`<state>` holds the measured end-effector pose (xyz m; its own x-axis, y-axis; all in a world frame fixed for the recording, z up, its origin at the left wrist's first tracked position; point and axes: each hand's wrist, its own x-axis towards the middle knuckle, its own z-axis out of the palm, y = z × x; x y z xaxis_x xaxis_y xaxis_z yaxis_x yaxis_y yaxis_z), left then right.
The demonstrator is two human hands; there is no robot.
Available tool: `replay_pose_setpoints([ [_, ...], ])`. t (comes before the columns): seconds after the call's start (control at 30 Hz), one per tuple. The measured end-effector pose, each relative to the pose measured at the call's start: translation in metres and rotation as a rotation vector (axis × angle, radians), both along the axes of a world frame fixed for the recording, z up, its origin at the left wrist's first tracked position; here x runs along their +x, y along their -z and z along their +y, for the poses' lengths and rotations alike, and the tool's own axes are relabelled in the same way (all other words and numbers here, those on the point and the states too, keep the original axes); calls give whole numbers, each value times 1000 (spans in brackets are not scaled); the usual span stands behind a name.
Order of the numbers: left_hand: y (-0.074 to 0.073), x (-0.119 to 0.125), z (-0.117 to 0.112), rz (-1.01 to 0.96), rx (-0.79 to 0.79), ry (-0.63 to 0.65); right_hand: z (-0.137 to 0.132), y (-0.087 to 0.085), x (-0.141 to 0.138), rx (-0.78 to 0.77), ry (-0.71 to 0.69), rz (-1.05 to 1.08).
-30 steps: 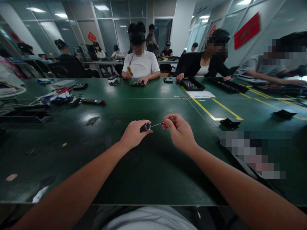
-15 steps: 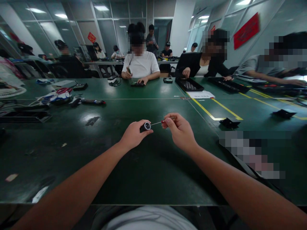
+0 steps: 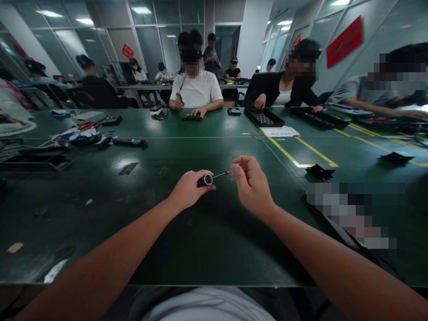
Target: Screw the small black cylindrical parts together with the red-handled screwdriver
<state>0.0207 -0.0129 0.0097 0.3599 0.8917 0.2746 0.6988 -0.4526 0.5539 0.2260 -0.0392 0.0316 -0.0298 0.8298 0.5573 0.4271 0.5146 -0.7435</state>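
Note:
My left hand is closed around a short black cylinder, whose round end with a pale ring faces right toward me. In my right hand is a screwdriver with a red collar, pinched by its handle between thumb and fingers. The thin metal shaft slants down to the left and its tip meets the open end of the cylinder. How deep the tip sits inside cannot be made out. Both hands are raised over the green table.
Black folded parts lie to the right, by yellow tape lines. A black tray and a white paper sheet are farther back. Cables and tools are heaped at left. Across the table a person in a white shirt works.
My left hand and the cylinder have shifted slightly right and down. The fingers of my right hand have changed position around the screwdriver handle, and the shaft tilts more steeply.

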Motion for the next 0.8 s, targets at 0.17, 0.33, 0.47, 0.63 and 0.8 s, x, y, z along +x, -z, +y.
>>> replay_pose_setpoints([
  [0.17,1,0,1,17,9,3,-1,-2,2,1,-15,-58],
  [0.33,2,0,1,2,0,3,-4,-7,-1,40,5,-109],
  [0.47,3,-2,3,-39,4,-28,-2,-2,0,35,-24,-71],
  [0.63,2,-1,2,-13,12,-31,0,-1,0,8,-8,-71],
  [0.8,3,-1,2,8,4,-9,-4,-6,-3,63,32,-131],
])
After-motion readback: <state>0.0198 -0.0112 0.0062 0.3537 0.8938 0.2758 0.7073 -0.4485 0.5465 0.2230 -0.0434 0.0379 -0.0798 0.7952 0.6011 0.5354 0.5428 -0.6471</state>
